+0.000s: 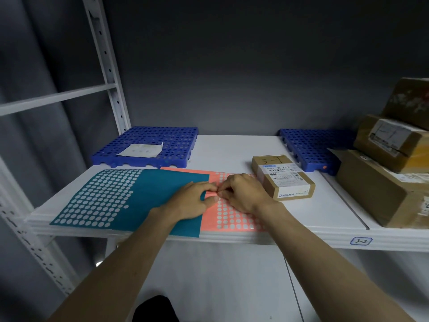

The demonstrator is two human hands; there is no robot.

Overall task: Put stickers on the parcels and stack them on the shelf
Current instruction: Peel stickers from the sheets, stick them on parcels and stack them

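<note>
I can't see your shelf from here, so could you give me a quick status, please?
Both hands, left hand and right hand, pinching at the pink sticker sheet. Small parcel beside right hand, untouched. Nothing in the way.

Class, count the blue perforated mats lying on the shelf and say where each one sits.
2. One blue mat lies at the back left with a white sheet on it; the other lies at the back right, partly hidden behind the stacked cardboard boxes.
</note>
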